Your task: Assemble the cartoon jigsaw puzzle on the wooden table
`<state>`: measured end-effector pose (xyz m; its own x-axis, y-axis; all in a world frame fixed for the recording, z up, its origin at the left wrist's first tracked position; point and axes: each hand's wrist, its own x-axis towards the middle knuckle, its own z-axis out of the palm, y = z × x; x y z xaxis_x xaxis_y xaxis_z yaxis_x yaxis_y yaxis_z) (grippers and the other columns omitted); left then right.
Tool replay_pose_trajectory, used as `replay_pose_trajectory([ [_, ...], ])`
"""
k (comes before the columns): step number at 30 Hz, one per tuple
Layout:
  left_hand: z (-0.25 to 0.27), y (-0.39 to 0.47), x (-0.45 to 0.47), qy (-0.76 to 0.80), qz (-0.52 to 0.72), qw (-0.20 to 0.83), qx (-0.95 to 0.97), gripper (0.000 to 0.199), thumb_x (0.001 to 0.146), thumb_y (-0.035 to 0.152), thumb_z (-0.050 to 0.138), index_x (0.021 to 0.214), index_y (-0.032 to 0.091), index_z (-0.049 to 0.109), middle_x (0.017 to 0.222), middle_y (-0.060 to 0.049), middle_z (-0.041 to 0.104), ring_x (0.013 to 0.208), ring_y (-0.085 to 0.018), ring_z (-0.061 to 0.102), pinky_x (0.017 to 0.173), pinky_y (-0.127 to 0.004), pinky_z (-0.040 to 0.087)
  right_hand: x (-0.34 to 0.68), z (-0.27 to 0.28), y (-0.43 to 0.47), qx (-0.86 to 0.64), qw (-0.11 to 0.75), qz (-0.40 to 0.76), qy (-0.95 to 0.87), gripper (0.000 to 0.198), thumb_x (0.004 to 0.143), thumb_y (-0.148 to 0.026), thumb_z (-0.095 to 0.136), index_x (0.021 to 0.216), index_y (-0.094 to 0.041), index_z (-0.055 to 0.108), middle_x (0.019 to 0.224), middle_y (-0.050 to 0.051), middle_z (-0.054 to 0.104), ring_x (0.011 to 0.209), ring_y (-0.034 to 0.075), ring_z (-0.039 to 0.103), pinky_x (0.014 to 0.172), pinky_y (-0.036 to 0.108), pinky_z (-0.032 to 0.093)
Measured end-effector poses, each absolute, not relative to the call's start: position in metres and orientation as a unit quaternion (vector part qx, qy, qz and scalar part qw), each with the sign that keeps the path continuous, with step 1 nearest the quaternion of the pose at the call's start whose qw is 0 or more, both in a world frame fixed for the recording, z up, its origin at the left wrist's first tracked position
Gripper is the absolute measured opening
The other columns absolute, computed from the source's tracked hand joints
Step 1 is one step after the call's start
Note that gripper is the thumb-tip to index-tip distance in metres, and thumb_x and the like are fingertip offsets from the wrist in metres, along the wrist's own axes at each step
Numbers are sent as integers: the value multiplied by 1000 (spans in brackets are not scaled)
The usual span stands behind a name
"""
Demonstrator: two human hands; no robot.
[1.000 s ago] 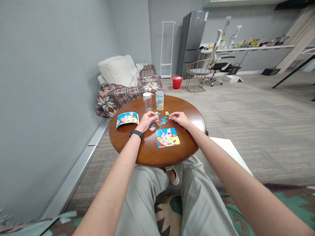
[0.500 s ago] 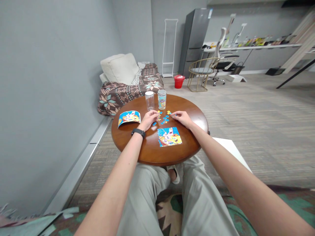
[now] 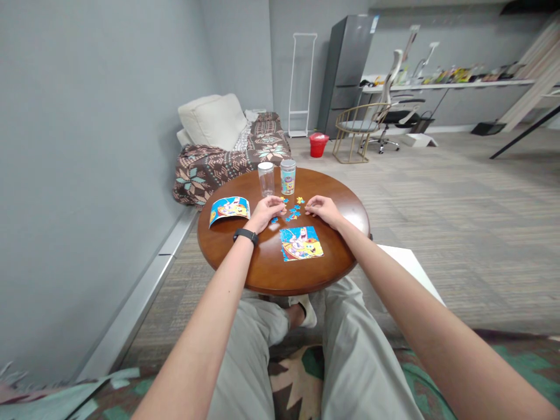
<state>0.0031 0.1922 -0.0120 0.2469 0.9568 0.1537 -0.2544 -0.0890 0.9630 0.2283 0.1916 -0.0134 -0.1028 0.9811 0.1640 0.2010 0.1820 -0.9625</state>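
On the round brown table (image 3: pixel 245 268), loose blue and yellow puzzle pieces (image 3: pixel 293 213) lie between my two hands. My left hand (image 3: pixel 266 212), a black band on its wrist, rests at their left edge with its fingers curled closed; what they hold, if anything, is hidden. To the right of the pieces, my right hand (image 3: pixel 324 210) has its thumb and fingers pinched together, and whatever is between them is too small to make out. Nearer to me lies an assembled cartoon puzzle (image 3: pixel 301 244), mostly blue and yellow. A curved picture sheet (image 3: pixel 230 207) with a similar picture stands left of my left hand.
Behind the pieces stand a clear jar (image 3: pixel 266 181) with a white lid and a printed jar (image 3: pixel 287 177) with a silvery lid. A sofa (image 3: pixel 231 157) with a patterned cover is beyond the table. Further back are a red bin (image 3: pixel 318 144) and a gold-framed chair (image 3: pixel 359 125).
My right fingers have curled in more, and the blue bit at their tips no longer shows. My left fingers have shifted slightly right. One foot under the table has moved left.
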Motion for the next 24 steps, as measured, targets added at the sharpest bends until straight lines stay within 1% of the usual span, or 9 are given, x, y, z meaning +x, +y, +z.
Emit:
replay_pose_trajectory([
  [4,-15,194,2,333,513,577,542,31,60,21,80,84,13,63,76,1,63,63,-9,60,63,-24,49,231,-10,190,-490,450,384,-641,19,67,-30,67,76,-14,71,77,7,72,70,16,61,64,27,47],
  [7,-15,195,1,341,506,569,552,34,59,20,80,89,13,65,78,-1,64,64,-10,59,61,-23,47,231,-9,190,-491,451,371,-646,17,68,-24,64,78,-14,73,83,7,73,74,17,61,69,28,48],
  [9,-14,195,2,342,505,567,553,34,59,21,80,88,13,65,78,-1,65,65,-10,58,61,-23,46,230,-11,191,-493,453,378,-640,14,66,-20,64,75,-14,71,78,6,72,70,15,60,66,26,47],
  [12,-13,194,2,337,511,570,548,29,58,21,80,80,14,62,74,1,62,62,-9,56,59,-22,45,228,-14,192,-494,461,395,-622,10,65,-17,63,73,-14,67,68,3,68,61,13,58,57,24,45],
  [15,-11,193,1,328,517,574,544,26,56,17,78,77,15,62,71,2,59,60,-7,53,57,-21,43,229,-14,191,-496,461,390,-624,11,66,-16,62,75,-14,68,67,3,67,58,12,57,56,23,44],
  [17,-10,192,1,331,510,574,549,22,57,15,75,75,14,64,67,3,57,57,-6,48,55,-20,41,229,-13,191,-500,454,379,-632,11,67,-18,64,76,-14,70,73,5,70,61,12,58,58,24,46],
  [20,-10,192,2,338,501,569,557,18,60,18,74,76,14,67,62,3,54,53,-6,43,52,-20,38,230,-12,191,-497,445,385,-638,14,69,-24,68,78,-14,73,81,7,73,65,14,59,60,25,47],
  [24,-10,192,4,340,511,573,543,23,63,27,77,78,15,64,63,3,54,56,-7,49,54,-21,41,229,-13,192,-500,435,397,-635,22,72,-34,69,79,-14,74,72,6,71,60,13,57,57,25,45],
])
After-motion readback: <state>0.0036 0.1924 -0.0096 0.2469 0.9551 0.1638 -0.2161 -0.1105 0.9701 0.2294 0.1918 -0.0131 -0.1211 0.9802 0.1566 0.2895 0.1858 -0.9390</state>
